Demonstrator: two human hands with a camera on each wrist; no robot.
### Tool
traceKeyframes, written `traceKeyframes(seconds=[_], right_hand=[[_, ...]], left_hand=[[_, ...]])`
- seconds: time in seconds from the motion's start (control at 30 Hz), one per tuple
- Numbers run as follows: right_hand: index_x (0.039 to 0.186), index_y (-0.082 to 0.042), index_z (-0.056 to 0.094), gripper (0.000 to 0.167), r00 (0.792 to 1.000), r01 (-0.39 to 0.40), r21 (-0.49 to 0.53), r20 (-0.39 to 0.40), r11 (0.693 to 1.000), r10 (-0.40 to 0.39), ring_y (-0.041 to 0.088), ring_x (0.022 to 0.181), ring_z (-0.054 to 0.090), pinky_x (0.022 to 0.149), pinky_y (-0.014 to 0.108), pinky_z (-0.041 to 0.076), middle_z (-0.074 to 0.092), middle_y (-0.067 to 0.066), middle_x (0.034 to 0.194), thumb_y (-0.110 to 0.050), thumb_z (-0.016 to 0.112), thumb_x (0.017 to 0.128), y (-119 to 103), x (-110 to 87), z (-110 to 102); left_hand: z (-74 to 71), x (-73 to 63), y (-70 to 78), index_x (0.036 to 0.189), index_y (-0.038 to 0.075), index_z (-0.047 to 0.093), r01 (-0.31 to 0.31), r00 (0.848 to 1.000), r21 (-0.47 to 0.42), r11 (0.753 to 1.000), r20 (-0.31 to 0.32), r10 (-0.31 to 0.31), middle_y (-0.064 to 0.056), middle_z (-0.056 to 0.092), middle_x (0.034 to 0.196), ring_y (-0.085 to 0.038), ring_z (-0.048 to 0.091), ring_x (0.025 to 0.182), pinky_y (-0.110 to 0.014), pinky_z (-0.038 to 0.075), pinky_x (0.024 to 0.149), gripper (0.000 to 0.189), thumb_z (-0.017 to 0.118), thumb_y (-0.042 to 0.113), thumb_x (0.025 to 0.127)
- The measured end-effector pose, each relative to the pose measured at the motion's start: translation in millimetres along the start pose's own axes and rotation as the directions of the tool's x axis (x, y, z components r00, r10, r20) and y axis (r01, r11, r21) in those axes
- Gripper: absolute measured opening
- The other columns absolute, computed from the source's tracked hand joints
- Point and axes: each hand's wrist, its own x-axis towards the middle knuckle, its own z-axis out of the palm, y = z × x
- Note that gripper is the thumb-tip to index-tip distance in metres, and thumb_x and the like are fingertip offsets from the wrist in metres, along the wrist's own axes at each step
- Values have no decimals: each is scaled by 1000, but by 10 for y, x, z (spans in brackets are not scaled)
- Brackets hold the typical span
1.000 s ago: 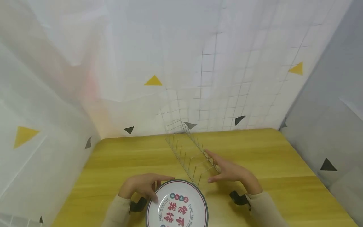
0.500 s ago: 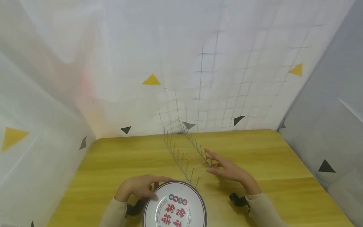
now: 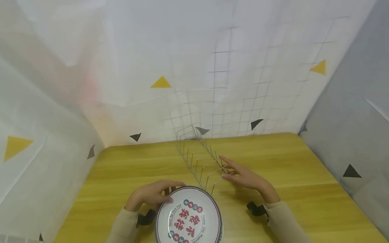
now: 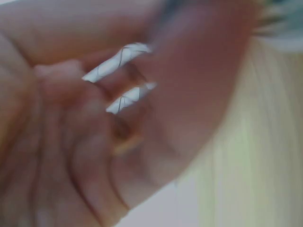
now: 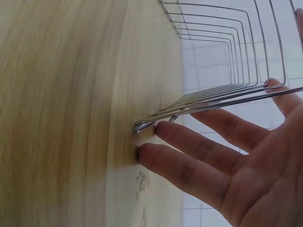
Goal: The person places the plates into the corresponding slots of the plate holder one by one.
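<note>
My left hand [image 3: 153, 194] holds the left side of a round white plate [image 3: 194, 216] with a dark-and-red rim and red lettering. Its thumb lies on the rim, with the index finger along the far edge. In the left wrist view, the palm and a blurred finger fill most of the picture. A wire dish rack [image 3: 197, 165] stands on the table beyond the plate. At the rack's right side, my right hand [image 3: 246, 177] has its fingers spread and touching the wires. In the right wrist view, those fingers [image 5: 189, 168] are mostly straight beside the lower rails.
The yellow wood-grain table [image 3: 130, 165] extends on both sides of the rack. White sheeting [image 3: 136, 50] with triangular stickers hangs behind and at both sides. A pale edge [image 3: 222, 233] shows below the plate's right rim; I cannot tell what it belongs to.
The right thumb has moved forward, towards the rack and the index finger. The left hand keeps its hold on the plate. The whole head view has shifted slightly.
</note>
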Motion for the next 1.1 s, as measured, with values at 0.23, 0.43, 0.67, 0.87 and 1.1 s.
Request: traceKeyframes(seconds=[0.23, 0.43, 0.67, 0.87, 1.1], right_hand=[[157, -37, 13, 73, 1000, -18, -5, 10, 1000, 18, 41, 122, 54, 95, 59, 47, 44, 20, 148, -44, 55, 98, 4, -25, -48], [156, -38, 15, 72, 999, -34, 14, 0, 999, 34, 41, 125, 53, 97, 57, 47, 45, 17, 148, -44, 56, 97, 22, -20, -43], [156, -37, 17, 73, 1000, 1, 29, 27, 1000, -1, 41, 129, 50, 100, 59, 44, 42, 17, 151, -44, 58, 96, -16, 72, 13], [158, -30, 16, 75, 997, 55, 18, 51, 998, -56, 39, 131, 48, 103, 57, 43, 35, 15, 156, -43, 57, 97, -111, 215, 13], [158, -26, 15, 75, 994, 84, 22, 71, 996, -86, 39, 130, 49, 102, 55, 44, 37, 16, 154, -40, 57, 98, -97, 238, 107]], left_hand=[[-41, -11, 59, 145, 19, 46, -75, 994, -122, 990, -87, 64, -9, 58, 122, -15, 65, 95, -29, 59, 74, 52, 58, 5, 96], [-139, -27, 31, 152, 16, 37, -102, 980, -284, 953, -195, 46, -17, 53, 125, -18, 67, 91, -37, 60, 61, 58, 57, 9, 98], [-246, -197, 59, 152, 14, 24, -258, 829, -535, 805, -551, -100, -7, 56, 120, -15, 70, 82, -31, 60, 61, 64, 56, 1, 97], [-448, -143, 142, 146, 25, 18, -433, 546, -487, 759, -811, -209, -7, 62, 120, -16, 71, 91, -32, 60, 69, 68, 53, -5, 96], [-888, 145, -175, 149, 29, 34, -382, 263, -392, 837, -914, -308, -14, 55, 136, -22, 69, 100, -38, 59, 77, 65, 53, -4, 96]])
